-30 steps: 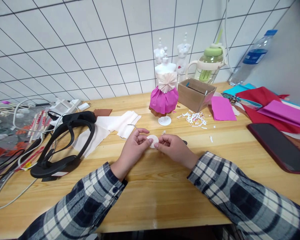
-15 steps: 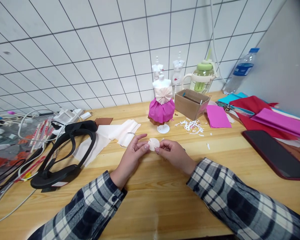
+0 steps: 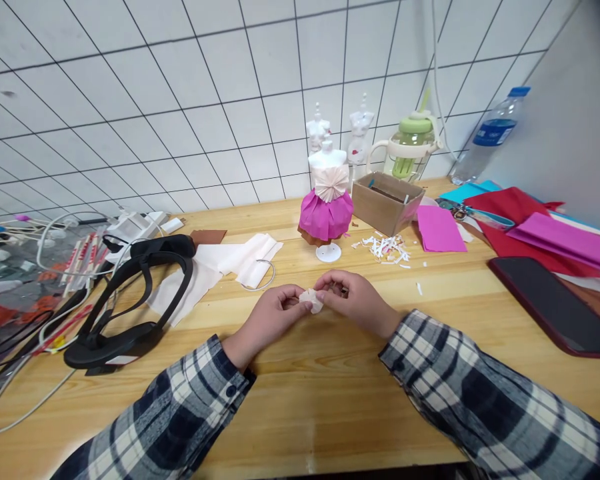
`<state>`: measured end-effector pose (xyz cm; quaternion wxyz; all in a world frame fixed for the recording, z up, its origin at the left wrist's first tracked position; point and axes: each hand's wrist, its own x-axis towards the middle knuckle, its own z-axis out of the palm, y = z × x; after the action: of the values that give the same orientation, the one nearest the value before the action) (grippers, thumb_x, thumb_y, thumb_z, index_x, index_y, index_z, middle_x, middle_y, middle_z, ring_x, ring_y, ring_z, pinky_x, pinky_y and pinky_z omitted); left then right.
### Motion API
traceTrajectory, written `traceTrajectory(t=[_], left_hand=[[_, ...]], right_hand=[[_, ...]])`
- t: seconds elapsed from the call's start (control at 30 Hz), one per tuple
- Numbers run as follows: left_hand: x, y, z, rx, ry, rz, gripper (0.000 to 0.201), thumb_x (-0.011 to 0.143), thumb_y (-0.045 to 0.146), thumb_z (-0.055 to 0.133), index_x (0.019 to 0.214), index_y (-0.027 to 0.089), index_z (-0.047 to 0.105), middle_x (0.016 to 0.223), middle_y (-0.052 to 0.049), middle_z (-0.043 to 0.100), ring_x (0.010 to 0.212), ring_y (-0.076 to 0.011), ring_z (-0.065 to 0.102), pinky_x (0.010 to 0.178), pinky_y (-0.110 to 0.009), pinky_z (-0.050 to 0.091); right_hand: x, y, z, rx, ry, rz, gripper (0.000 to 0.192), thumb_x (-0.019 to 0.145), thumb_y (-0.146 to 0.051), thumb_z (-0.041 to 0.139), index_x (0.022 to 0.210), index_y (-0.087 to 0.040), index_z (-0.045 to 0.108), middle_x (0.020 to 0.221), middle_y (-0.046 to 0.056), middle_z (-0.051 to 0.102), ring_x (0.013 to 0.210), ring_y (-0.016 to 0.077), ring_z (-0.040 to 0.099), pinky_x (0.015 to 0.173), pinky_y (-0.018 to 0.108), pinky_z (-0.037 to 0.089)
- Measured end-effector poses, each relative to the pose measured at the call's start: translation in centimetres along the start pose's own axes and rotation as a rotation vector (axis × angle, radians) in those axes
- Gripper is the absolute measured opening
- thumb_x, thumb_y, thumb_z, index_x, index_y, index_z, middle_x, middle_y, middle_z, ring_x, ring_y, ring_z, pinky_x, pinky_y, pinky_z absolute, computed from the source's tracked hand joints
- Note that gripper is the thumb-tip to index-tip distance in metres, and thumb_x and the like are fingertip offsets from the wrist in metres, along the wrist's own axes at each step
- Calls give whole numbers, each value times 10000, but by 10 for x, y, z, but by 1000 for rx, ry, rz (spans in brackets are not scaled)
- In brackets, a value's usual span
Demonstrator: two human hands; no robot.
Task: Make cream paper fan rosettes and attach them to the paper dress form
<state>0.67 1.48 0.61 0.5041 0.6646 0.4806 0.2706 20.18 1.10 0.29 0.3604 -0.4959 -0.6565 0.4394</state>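
A small round pleated rosette (image 3: 311, 300) of pale paper is pinched between my two hands above the table. My left hand (image 3: 280, 315) grips its left side, thumb on the near face. On its right side the thumb and fingers of my right hand (image 3: 357, 300) are pressed together, hiding part of it. Just beyond stands a small white dress form (image 3: 327, 157) wearing a magenta crepe-paper skirt (image 3: 325, 215). A larger pale pleated rosette (image 3: 331, 183) sits on its front, above the skirt.
Left are pale paper sheets (image 3: 255, 261), a metal ring (image 3: 274, 273) and a black headset (image 3: 153, 340). Behind stand a cardboard box (image 3: 387, 205) among paper scraps (image 3: 386, 248), and a green-lidded jug (image 3: 413, 150). Right lie a phone (image 3: 555, 303), coloured papers (image 3: 565, 240) and a leaning bottle (image 3: 490, 137).
My fingers have closed further over the small rosette, and less of its face shows. My left fingers, spread before, are now curled in. The view has shifted slightly.
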Motion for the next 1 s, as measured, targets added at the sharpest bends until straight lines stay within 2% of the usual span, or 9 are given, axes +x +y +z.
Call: traceTrajectory(t=[0.1,0.2,0.3,0.43,0.5,0.57,0.67,0.8,1.0], left_hand=[[-1,1,1,168,-7,44,226,802,384,663,823,163,706,841,-58,723,797,-199,639,740,-299,488],[-2,1,1,263,15,85,201,797,348,652,839,164,721,867,-58,731,821,-199,647,760,-294,490],[-2,1,1,268,19,80,201,802,342,635,827,160,716,848,-55,731,799,-190,649,746,-284,488],[-2,0,2,291,12,92,191,801,336,622,815,166,709,833,-46,724,785,-182,645,726,-274,481],[-2,-1,3,327,-3,116,169,795,315,621,800,169,706,823,-42,718,783,-180,641,726,-273,477],[-2,-1,3,352,-18,128,161,797,306,619,792,170,705,810,-40,713,776,-179,636,722,-272,475],[-1,-2,3,308,1,101,206,819,360,626,819,171,711,821,-45,722,770,-180,639,720,-276,484],[0,-3,1,177,44,87,267,817,421,661,870,166,721,878,-63,738,816,-196,657,762,-293,504],[2,-3,0,73,54,42,298,780,421,714,924,161,717,937,-73,740,858,-206,657,786,-302,509]], right_hand=[[-1,2,3,-77,-24,-5,173,777,-336,639,796,-170,684,620,-36,539,573,103,431,535,233,329],[-2,3,7,-87,10,-8,177,774,-344,651,749,-170,669,595,-40,520,563,101,430,527,233,324],[-2,2,7,-50,7,-4,177,779,-340,647,795,-166,673,613,-37,535,553,97,431,524,232,333],[-1,4,5,-55,-41,-63,221,780,-347,674,923,-182,708,760,-11,629,606,100,472,576,237,387],[-1,5,5,-86,-45,-97,184,774,-320,688,901,-190,715,796,-6,640,628,100,482,594,239,395],[-1,6,6,-84,-51,-103,130,771,-294,689,846,-189,708,736,-18,614,613,98,472,577,235,381],[-1,5,7,8,-36,-41,139,770,-318,680,789,-180,666,627,-36,555,567,98,450,534,230,361],[2,5,8,227,3,50,189,754,-356,660,785,-177,606,653,-23,565,578,110,487,541,241,402],[3,6,11,306,86,5,209,746,-372,667,785,-178,602,670,-24,563,604,108,480,574,248,402]])
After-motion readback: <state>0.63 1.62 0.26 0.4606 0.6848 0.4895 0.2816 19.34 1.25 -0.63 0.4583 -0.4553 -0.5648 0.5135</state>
